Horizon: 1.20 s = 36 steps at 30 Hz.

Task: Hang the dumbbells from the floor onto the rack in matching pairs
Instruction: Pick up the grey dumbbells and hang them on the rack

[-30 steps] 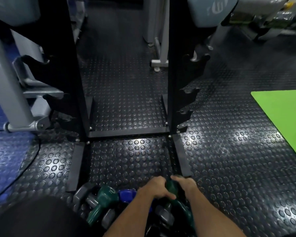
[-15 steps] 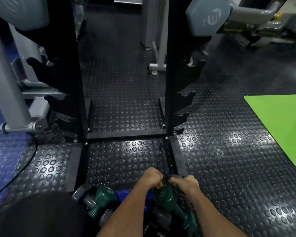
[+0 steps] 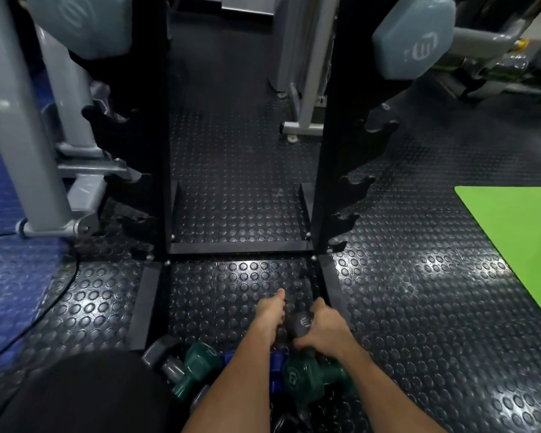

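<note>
since half a second ago the right hand (image 3: 322, 331) has swapped its target: where both hands closed on a green dumbbell, it now wraps a dark grey dumbbell (image 3: 301, 322) by one end, and the left hand (image 3: 270, 310) has let go and lies beside it with its thumb stretched forward. the left fingers hold nothing that can be seen, though their undersides are hidden. the right fingers are curled around the grey head, gripping it.

the grey dumbbell sits at the far edge of the pile on the floor (image 3: 419, 307), just near of the rack (image 3: 163, 151) base. the green dumbbell (image 3: 306, 375) lies right behind it under the right wrist, a blue one (image 3: 275, 360) peeks out between the forearms, and a second green dumbbell (image 3: 197, 367) and another grey dumbbell (image 3: 166, 357) lie to the left.

to do this step well, shift the grip from the head to the handle before lifting, since a grip on the head will probably slip or tip. the other grey one at the left looks like its match, so the free left hand could take that. the lower cradles on both uprights stand bare, while pale blue dumbbells (image 3: 413, 48) fill the top. seat each handle fully down in its notch.
</note>
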Tool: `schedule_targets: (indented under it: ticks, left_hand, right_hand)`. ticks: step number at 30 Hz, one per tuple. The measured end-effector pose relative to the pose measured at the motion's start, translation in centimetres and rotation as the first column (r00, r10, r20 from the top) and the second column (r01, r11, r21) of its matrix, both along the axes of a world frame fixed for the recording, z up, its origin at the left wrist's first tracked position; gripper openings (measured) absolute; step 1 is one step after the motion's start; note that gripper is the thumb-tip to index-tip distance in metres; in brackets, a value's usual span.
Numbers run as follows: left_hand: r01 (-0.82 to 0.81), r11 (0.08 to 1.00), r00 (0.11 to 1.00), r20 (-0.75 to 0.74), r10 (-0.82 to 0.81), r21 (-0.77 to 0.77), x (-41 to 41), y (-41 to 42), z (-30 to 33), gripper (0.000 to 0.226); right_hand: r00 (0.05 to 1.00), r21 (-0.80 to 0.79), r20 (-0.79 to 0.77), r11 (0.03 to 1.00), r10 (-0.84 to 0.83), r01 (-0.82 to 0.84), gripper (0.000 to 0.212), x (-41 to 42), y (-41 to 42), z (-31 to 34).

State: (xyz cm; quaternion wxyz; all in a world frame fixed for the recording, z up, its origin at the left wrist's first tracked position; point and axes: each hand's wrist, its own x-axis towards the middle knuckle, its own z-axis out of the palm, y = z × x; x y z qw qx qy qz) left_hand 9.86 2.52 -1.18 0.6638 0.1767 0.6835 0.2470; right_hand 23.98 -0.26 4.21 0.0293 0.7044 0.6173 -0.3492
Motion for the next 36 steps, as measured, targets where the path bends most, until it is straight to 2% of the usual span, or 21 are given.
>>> schedule_targets:
  ticks: [3,5,7,9,13,16,20,25,28,30,31,33,34,36]
  left_hand:
    - [0.027,0.999,1.000,0.013,-0.026,-0.039,0.0,-0.3,-0.5,0.037]
    - [0.132,0.987,0.991,0.029,-0.130,-0.089,0.3,-0.6,-0.3,0.040]
    - [0.283,0.950,0.956,0.113,-0.269,-0.131,1.0,-1.0,0.0,0.044]
    - [0.403,0.908,0.911,0.154,-0.384,-0.120,1.6,-1.4,1.2,0.042]
    - [0.515,0.854,0.856,0.102,-0.508,-0.071,2.2,-0.6,3.4,0.041]
    - [0.464,0.885,0.882,0.080,-0.465,0.028,2.8,0.8,5.3,0.041]
    - [0.314,0.923,0.947,-0.012,-0.320,0.224,2.0,3.6,9.5,0.048]
    - [0.154,0.896,0.978,0.062,-0.197,0.417,0.5,4.5,12.8,0.053]
    - [-0.003,0.925,0.998,0.056,-0.020,0.381,0.2,4.5,11.1,0.045]
    - [-0.018,0.967,0.998,-0.059,0.034,0.254,0.2,4.1,9.4,0.050]
    - [-0.020,0.988,0.999,-0.038,0.027,0.151,0.3,3.7,8.7,0.059]
    - [0.012,0.999,0.993,0.116,-0.008,-0.032,0.1,2.7,8.3,0.075]
    - [-0.004,0.998,0.977,0.213,0.019,-0.068,0.1,2.6,8.0,0.073]
    - [-0.161,0.984,0.922,0.345,0.178,-0.078,0.0,2.5,7.7,0.057]
  right_hand:
    - [0.999,0.005,-0.004,0.999,-0.047,0.047,0.079,0.6,-0.1,-0.2]
    - [0.997,0.007,-0.006,0.997,-0.074,0.074,0.079,1.0,-0.3,-0.2]
    - [0.995,-0.001,-0.017,0.995,-0.097,0.097,0.080,1.5,-0.6,-0.1]
    - [0.995,-0.018,-0.020,0.995,-0.096,0.096,0.082,1.8,-0.8,0.1]
    - [0.998,-0.012,-0.040,0.999,-0.046,0.045,0.086,2.6,-0.3,1.5]
    - [0.999,0.045,-0.019,0.998,-0.043,0.044,0.083,3.1,0.5,3.3]
    - [0.994,0.259,-0.080,0.961,-0.079,0.097,0.087,1.9,2.9,7.4]
    - [0.989,0.405,-0.106,0.903,-0.108,0.142,0.084,0.0,4.3,11.3]
    - [0.967,0.435,-0.174,0.866,-0.187,0.246,0.088,-0.5,3.9,11.1]
    - [0.938,0.436,-0.239,0.835,-0.252,0.335,0.091,-0.9,3.9,11.2]
    - [0.930,0.444,-0.253,0.822,-0.266,0.356,0.092,-1.1,4.0,11.4]
    - [0.931,0.481,-0.260,0.801,-0.257,0.356,0.091,-1.5,4.5,12.0]
    - [0.932,0.494,-0.269,0.796,-0.243,0.350,0.090,-1.6,4.7,12.4]
    - [0.937,0.494,-0.273,0.805,-0.216,0.329,0.090,-1.6,5.1,13.3]
